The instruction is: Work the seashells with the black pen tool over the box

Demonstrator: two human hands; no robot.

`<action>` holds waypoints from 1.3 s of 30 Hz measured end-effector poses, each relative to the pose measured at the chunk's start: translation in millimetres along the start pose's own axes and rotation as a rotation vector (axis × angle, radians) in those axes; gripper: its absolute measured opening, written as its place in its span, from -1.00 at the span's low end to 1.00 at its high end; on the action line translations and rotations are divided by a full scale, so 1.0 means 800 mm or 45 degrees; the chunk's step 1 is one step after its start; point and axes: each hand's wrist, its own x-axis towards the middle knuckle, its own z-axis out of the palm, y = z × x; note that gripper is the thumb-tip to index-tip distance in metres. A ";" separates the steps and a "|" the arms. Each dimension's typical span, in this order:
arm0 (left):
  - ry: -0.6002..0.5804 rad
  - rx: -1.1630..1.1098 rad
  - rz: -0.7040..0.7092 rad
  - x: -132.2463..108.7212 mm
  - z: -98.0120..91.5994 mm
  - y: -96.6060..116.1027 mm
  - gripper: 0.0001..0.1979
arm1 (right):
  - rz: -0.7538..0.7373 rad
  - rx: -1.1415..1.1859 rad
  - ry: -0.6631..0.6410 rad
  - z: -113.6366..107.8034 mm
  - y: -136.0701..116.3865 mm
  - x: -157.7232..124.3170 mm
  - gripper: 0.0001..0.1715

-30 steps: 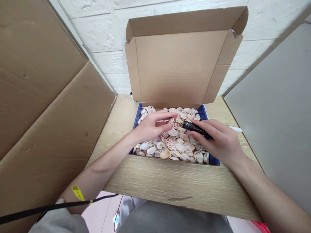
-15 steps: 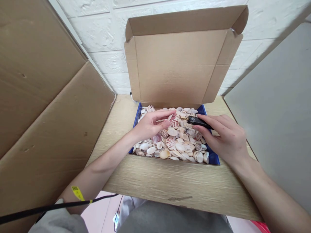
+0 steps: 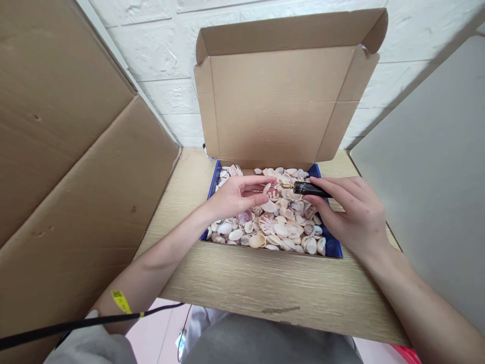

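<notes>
While the head view shows both hands over the box, the right hand [image 3: 356, 212] has its grip clamped round a black tool [image 3: 309, 189], thumb below and fingers above, with the brass-coloured tip [image 3: 289, 185] aimed at the left hand [image 3: 235, 197]. There the grip is closed on a small pale shell [image 3: 268, 188], which appears pinched between thumb and fingers, tilted nearly edge-on. Tip and shell look apart, with a narrow gap between them; whether a fine bit spans part of it is too small to tell.

To bring the two together well, I would judge, the shell wants holding by its rim, fingertips out of the tip's line, and its face turned square to the tool. Gentle pressure should do – a thin shell could crack or skid. Bracing the wrists might steady things, since both hands appear to be held up above the heap.

The shallow box [image 3: 334, 247], blue on its side walls, sits on the wood-grain worktop [image 3: 235, 283], its brown cardboard lid [image 3: 276, 101] raised at the back. It is filled with a heap of loose shells [image 3: 281, 230] – mostly white and cream, plus a red-striped fan-shaped shell [image 3: 267, 223], a purplish shell [image 3: 245, 217] and a yellowish shell [image 3: 257, 241] near the front edge.
</notes>
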 end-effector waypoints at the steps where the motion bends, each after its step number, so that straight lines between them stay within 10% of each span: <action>1: -0.010 -0.001 -0.005 0.000 0.000 0.000 -0.45 | 0.001 -0.008 0.003 0.000 0.000 0.000 -0.53; 21: -0.028 -0.069 0.053 0.000 0.000 -0.002 -0.52 | 0.053 0.056 -0.052 0.002 0.001 -0.002 -0.75; 39: -0.041 -0.063 -0.044 -0.001 0.000 0.003 -0.48 | -0.093 -0.101 0.094 -0.002 0.002 0.003 -0.56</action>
